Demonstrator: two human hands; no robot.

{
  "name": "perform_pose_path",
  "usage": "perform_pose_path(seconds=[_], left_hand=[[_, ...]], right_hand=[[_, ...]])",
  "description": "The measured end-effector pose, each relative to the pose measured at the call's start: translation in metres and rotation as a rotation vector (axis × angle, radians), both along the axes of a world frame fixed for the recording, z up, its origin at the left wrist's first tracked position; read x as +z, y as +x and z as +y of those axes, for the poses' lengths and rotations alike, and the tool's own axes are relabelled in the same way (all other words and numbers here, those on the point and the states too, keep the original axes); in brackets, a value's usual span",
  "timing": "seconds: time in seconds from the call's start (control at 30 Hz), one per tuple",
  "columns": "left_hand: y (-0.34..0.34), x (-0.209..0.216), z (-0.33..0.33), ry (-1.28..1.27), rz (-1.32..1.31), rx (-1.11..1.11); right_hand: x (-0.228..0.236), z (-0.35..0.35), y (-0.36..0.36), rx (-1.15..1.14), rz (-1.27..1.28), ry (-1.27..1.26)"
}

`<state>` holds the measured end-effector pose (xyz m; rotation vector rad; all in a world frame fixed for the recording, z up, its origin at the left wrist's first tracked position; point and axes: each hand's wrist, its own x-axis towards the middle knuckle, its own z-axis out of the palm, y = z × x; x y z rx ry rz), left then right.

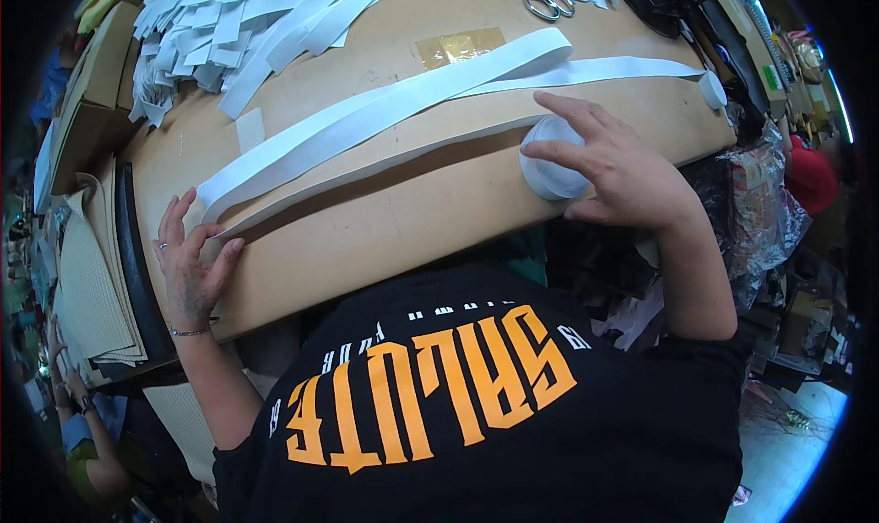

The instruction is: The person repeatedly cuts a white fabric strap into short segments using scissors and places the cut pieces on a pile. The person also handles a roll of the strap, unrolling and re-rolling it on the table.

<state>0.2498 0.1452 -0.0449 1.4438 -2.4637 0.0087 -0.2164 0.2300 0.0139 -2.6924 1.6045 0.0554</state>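
Note:
A flat white band (403, 150) stands on its edge along the near part of the table, running from a white roll (549, 177) on the right to my left hand (194, 262). There the thumb and index finger close on the band, while the other fingers stretch upward. My right hand (623, 166) is around the roll: one finger lies across its face, the thumb rests at its lower edge, and another finger reaches out above it. Behind, a wider stretch of white band (320, 143) slants across the table, folds over, and leads right to a small rolled end (712, 90).
Many cut white strips (238, 20) are heaped at the far left of the tan table (366, 258). Scissors (542, 0) lie at the back, near brown tape (461, 47) on the surface. Cardboard (92, 102) stands left; plastic bags (760, 212) hang right.

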Motion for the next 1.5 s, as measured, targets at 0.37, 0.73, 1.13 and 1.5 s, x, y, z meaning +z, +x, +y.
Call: perform_pose_path(seconds=[0.37, 0.73, 1.13, 1.5], left_hand=[[-0.005, 0.001, 0.001, -0.002, -0.007, -0.018], [-0.009, 0.001, -0.002, -0.003, -0.002, -0.036], [-0.009, 0.0, -0.003, 0.006, 0.01, -0.039], [-0.022, 0.001, -0.005, 0.026, 0.03, -0.078]], right_hand=[[0.005, -0.005, 0.015, -0.468, 0.052, 0.105], [0.01, -0.013, 0.024, -0.793, 0.088, 0.389], [-0.001, -0.012, -0.021, -0.086, -0.105, 0.14], [-0.013, -0.021, -0.021, -0.412, 0.211, -0.073]])
